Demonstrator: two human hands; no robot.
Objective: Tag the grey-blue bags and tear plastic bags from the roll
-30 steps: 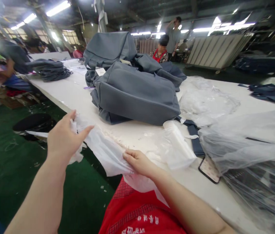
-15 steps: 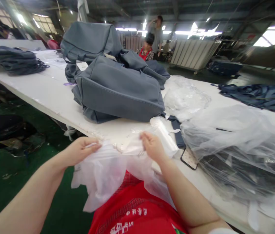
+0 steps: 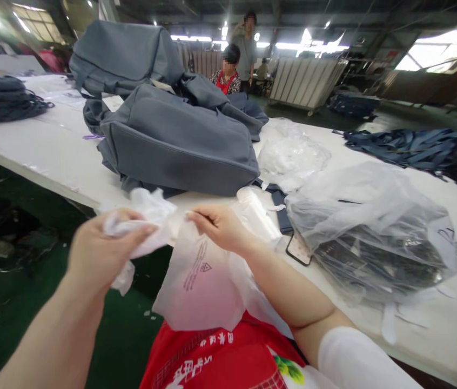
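Note:
A thin translucent plastic bag (image 3: pixel 200 286) with a printed warning triangle hangs in front of the red apron. My right hand (image 3: pixel 220 227) pinches its upper edge, fingers closed. My left hand (image 3: pixel 107 243) is closed round a crumpled bunch of the same white plastic, some of it sticking out above and below the fist. Whether both hands hold one single bag I cannot tell. Just beyond the hands, a grey-blue fabric bag (image 3: pixel 180 146) lies on its side on the white table (image 3: pixel 66 167). A roll of clear plastic bags (image 3: pixel 259 216) lies near my right forearm.
A phone (image 3: pixel 299 248) lies beside a large plastic sack (image 3: pixel 370 237) with dark contents. Crumpled clear plastic (image 3: pixel 291 154) and dark blue straps (image 3: pixel 407 148) lie farther back. Folded blue pieces (image 3: pixel 1 97) are stacked at left. Two people stand or sit beyond the table.
My left hand has gathered plastic into a bunch. My right hand has moved left, and the bag's printed side now hangs in view. The camera has turned slightly right.

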